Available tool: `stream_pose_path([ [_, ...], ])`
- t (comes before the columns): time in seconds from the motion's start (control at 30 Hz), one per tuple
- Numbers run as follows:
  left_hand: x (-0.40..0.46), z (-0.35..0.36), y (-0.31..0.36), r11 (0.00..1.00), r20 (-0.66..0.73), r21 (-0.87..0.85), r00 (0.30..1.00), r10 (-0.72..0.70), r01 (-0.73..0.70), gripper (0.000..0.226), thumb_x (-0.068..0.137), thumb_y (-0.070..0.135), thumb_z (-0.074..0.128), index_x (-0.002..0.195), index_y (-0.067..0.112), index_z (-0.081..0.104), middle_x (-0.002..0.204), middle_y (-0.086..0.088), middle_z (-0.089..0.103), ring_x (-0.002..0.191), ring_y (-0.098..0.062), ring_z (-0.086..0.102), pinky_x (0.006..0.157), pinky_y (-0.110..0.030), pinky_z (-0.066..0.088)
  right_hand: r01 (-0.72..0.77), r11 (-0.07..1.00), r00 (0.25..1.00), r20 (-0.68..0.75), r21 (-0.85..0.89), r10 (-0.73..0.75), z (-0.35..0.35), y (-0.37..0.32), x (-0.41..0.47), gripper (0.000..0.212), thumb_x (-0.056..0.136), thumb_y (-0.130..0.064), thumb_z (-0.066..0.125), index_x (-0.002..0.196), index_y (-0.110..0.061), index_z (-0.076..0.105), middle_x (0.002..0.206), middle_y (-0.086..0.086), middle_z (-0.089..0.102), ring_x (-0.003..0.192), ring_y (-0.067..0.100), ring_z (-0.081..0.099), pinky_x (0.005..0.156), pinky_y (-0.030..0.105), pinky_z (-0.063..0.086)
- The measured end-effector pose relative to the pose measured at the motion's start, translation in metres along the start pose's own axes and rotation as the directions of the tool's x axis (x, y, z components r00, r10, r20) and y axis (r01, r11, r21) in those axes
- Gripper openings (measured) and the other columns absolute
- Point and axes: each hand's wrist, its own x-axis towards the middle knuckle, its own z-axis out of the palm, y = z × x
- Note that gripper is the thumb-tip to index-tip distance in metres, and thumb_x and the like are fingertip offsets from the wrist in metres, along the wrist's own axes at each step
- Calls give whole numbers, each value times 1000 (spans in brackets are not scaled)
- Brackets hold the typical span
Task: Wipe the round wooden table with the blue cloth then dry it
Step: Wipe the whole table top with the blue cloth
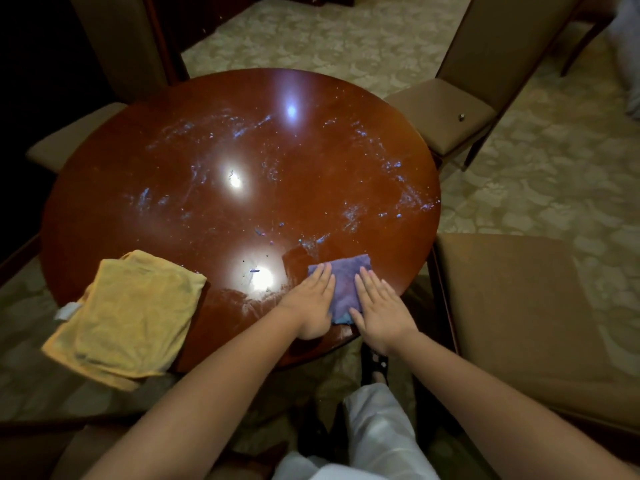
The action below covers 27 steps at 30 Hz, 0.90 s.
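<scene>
1. The round wooden table (173,150) fills the middle of the view, its glossy reddish top carrying three bright light reflections and scattered wet streaks and specks.
2. The blue cloth (346,275) lies folded on the table near its near-right edge, flat against the wood.
3. The left hand (313,303) presses on the left part of the blue cloth with fingers straight and together, palm down; nothing is curled round the fabric.
4. The right hand (379,311) lies flat on the right part of the same cloth, fingers straight and slightly spread, its wrist past the table's near edge.
5. A strip of the blue cloth shows between the two hands, and its far end sticks out beyond the fingertips.
6. A yellow cloth (128,317) lies crumpled at the table's near-left edge, part of it hanging over the rim, well apart from the blue cloth.
7. Brown upholstered chairs (519,306) stand around the table, one just beside its right edge, on a pale patterned carpet (519,174).
8. Below the table's near edge, the person's light trousers (377,431) are visible.
</scene>
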Motion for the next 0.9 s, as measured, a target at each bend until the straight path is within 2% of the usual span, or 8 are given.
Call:
stream_pose_path([
  [0.13, -19, 19, 4, 1000, -24, -8, 999, 26, -26, 72, 102, 40, 28, 149, 5, -14, 155, -13, -25, 143, -20, -23, 108, -26, -18, 23, 998, 999, -32, -62, -25, 11, -3, -23, 90, 94, -57, -14, 142, 1, 35, 151, 16, 30, 139, 25, 34, 117, 32, 6],
  [0.23, -4, 11, -1, 1000, -7, -23, 1000, -2, 2, 74, 101, 41, 28, 149, 5, -14, 155, -13, -24, 144, -21, -22, 112, -28, -16, 14, 999, 998, -60, -42, -17, 2, 4, -2, 103, 64, -64, -43, 144, -8, -10, 152, 5, -15, 145, 16, -9, 114, 28, -14],
  [0.37, 0, 9, 2, 1000, -14, -4, 1000, 0, 0, 71, 102, 39, 25, 149, 3, -13, 155, -15, -24, 144, -23, -22, 113, -30, -15, 7, 999, 1000, -26, -35, -8, 1, 2, 1, 99, 68, -67, -31, 146, -9, -15, 153, 4, -22, 144, 16, -17, 113, 29, -13],
  [0.5, -22, 22, 12, 992, 0, 116, 999, 44, -43, 69, 102, 40, 21, 148, 2, -14, 154, -15, -24, 144, -24, -22, 108, -28, -19, 32, 997, 999, 6, -74, -31, 27, 0, -28, 80, 99, -53, -4, 137, 2, 40, 146, 16, 39, 133, 26, 43, 114, 31, 13],
  [0.57, -16, 20, 17, 991, -10, 134, 999, 33, -32, 69, 102, 38, 20, 148, 1, -14, 155, -16, -23, 144, -24, -22, 111, -29, -18, 5, 999, 999, 51, -53, -3, 19, 5, -24, 79, 101, -49, 0, 130, 2, 53, 138, 15, 51, 125, 26, 53, 112, 31, 12],
  [0.73, 10, 7, 29, 999, 7, 49, 1000, -10, 9, 70, 102, 39, 22, 148, 0, -13, 155, -17, -23, 144, -26, -21, 119, -34, -11, 26, 997, 1000, 3, -66, -26, -12, 17, -11, 109, 72, -65, -34, 149, 0, 8, 152, 5, -7, 146, 20, 2, 113, 32, -9],
  [0.83, -2, 20, 31, 995, 33, 102, 999, 17, -21, 69, 102, 39, 19, 148, 1, -15, 154, -18, -24, 143, -27, -22, 119, -36, -10, 14, 996, 1000, -3, -91, -14, 5, 14, -29, 78, 100, -43, 0, 126, 2, 58, 138, 13, 49, 124, 24, 55, 112, 33, 24],
  [0.9, -3, 22, 30, 993, 33, 110, 999, 26, -29, 69, 102, 40, 18, 147, 1, -16, 154, -17, -25, 143, -26, -23, 119, -36, -10, -4, 996, 999, 46, -87, 8, 15, 18, -36, 63, 102, -36, 15, 118, -3, 66, 129, 11, 60, 115, 21, 62, 103, 32, 26],
])
